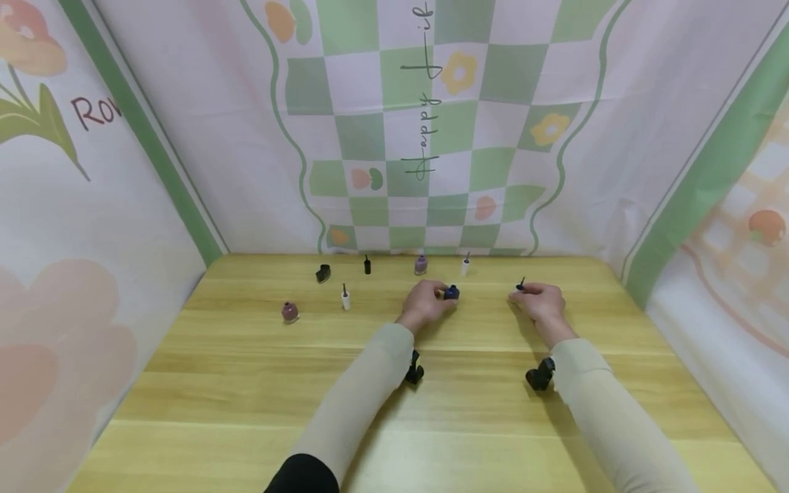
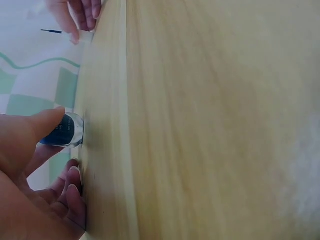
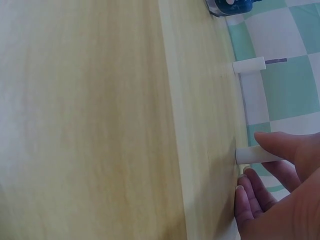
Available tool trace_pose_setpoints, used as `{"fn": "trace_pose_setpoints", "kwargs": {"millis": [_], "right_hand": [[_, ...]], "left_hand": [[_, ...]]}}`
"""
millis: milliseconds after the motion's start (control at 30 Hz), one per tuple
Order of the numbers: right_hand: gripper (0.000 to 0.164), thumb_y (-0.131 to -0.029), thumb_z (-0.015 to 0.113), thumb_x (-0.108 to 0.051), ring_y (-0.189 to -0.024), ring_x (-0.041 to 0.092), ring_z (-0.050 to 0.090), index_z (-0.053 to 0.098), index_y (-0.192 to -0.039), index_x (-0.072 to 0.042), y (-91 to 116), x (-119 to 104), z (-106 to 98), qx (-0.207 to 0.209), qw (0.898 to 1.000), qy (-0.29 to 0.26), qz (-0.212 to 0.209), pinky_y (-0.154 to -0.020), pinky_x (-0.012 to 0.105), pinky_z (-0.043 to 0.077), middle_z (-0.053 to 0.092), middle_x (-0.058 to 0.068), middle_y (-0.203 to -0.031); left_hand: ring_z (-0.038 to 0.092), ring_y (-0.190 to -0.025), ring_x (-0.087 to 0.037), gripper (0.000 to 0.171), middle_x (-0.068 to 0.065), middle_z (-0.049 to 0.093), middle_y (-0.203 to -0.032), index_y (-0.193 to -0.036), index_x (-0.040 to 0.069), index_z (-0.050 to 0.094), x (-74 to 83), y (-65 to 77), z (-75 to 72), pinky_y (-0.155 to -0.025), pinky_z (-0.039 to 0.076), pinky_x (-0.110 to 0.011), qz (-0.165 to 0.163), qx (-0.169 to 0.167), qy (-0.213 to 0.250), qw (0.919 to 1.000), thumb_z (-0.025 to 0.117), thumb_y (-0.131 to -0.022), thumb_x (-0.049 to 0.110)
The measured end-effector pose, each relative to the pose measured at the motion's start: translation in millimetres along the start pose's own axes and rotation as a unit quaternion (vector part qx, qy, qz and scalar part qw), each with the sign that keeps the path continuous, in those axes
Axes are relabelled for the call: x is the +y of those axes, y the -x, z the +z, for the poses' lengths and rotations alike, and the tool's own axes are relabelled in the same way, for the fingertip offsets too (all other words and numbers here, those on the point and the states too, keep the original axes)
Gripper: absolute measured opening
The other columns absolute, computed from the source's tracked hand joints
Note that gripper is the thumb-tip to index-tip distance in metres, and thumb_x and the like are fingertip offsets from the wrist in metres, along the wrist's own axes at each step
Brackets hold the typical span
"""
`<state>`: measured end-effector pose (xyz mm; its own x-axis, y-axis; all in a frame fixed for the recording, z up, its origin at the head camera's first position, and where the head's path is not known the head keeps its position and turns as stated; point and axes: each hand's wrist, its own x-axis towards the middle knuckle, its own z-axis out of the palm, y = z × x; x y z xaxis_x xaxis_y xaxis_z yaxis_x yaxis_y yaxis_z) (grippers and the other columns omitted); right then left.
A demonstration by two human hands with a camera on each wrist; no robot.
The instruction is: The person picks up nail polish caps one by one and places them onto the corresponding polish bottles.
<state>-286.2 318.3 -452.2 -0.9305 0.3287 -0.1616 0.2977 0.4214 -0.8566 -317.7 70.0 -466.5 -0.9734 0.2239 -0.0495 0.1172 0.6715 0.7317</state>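
Note:
Thumb and fingers of my left hand (image 1: 425, 301) grip a dark blue nail polish bottle (image 1: 452, 292). In the left wrist view its clear glass base (image 2: 78, 131) sits right at the tabletop. To the right, my right hand (image 1: 542, 303) pinches a white nail polish cap (image 3: 248, 155) between thumb and finger. This cap stands upright on its flat end at the table, and its dark brush (image 1: 522, 281) points up in the head view. Another white brush cap (image 1: 466, 266) stands brush-up behind the two hands, beside a purple nail polish bottle (image 1: 420, 265).
Farther left on the wooden table (image 1: 246, 383) are a black brush cap (image 1: 367, 266), a small dark bottle (image 1: 323, 273), a white brush cap (image 1: 346, 300) and a mauve bottle (image 1: 290, 313). A patterned cloth (image 1: 407, 137) hangs behind the table's back edge.

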Motion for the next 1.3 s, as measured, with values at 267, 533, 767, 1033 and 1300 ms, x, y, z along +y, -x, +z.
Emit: {"fn": "trace_pose_setpoints", "kwargs": {"millis": [267, 533, 767, 1033, 1300], "right_hand": [[0.054, -0.099, 0.067, -0.02, -0.137, 0.043, 0.046, 0.051, -0.145, 0.004, 0.8, -0.5, -0.2, 0.0, 1.0, 0.003, 0.002, -0.11, 0.05, 0.045, 0.05, 0.028, -0.148], [0.054, -0.099, 0.067, -0.02, -0.137, 0.041, 0.046, 0.052, -0.146, 0.003, 1.4, -2.8, -1.3, -0.004, 1.0, -0.001, 0.004, -0.11, 0.049, 0.044, 0.05, 0.026, -0.149], [0.053, -0.098, 0.068, -0.02, -0.138, 0.043, 0.044, 0.054, -0.142, 0.006, 7.8, -6.2, -1.4, -0.021, 1.0, 0.011, -0.011, -0.115, 0.052, 0.039, 0.05, 0.029, -0.147], [0.051, -0.1, 0.066, -0.024, -0.127, 0.04, 0.054, 0.056, -0.14, 0.006, 19.8, -9.6, 0.3, -0.049, 0.997, 0.041, -0.042, -0.104, 0.048, 0.049, 0.054, 0.029, -0.143], [0.053, -0.102, 0.064, -0.02, -0.117, 0.036, 0.065, 0.048, -0.143, 0.01, 26.5, -15.9, -0.9, -0.11, 0.991, 0.03, -0.065, -0.097, 0.039, 0.057, 0.055, 0.031, -0.139]], "left_hand": [[0.065, -0.112, -0.02, 0.038, -0.001, 0.071, -0.123, -0.126, 0.022, 0.073, 2.8, 1.2, 0.3, -0.099, 0.051, -0.038, -0.015, 0.01, -0.003, 0.9998, 0.078, -0.092, 0.038], [0.067, -0.105, -0.017, 0.035, 0.003, 0.073, -0.116, -0.12, 0.025, 0.077, 2.4, -2.1, 2.6, -0.092, 0.052, -0.036, -0.019, 0.027, -0.003, 0.9994, 0.08, -0.089, 0.041], [0.068, -0.104, -0.02, 0.031, 0.002, 0.075, -0.112, -0.115, 0.021, 0.079, -1.4, -0.3, 0.4, -0.096, 0.053, -0.038, -0.008, 0.03, 0.038, 0.9988, 0.081, -0.089, 0.037], [0.067, -0.092, -0.019, 0.023, -0.003, 0.076, -0.101, -0.105, 0.012, 0.08, -9.6, 2.5, -3.8, -0.089, 0.056, -0.035, 0.029, -0.001, 0.126, 0.9916, 0.085, -0.086, 0.023], [0.065, -0.089, -0.014, 0.022, -0.002, 0.075, -0.1, -0.105, 0.01, 0.078, -7.6, 12.0, -16.0, -0.084, 0.056, -0.029, 0.056, -0.028, 0.138, 0.9884, 0.083, -0.088, 0.022]]}}
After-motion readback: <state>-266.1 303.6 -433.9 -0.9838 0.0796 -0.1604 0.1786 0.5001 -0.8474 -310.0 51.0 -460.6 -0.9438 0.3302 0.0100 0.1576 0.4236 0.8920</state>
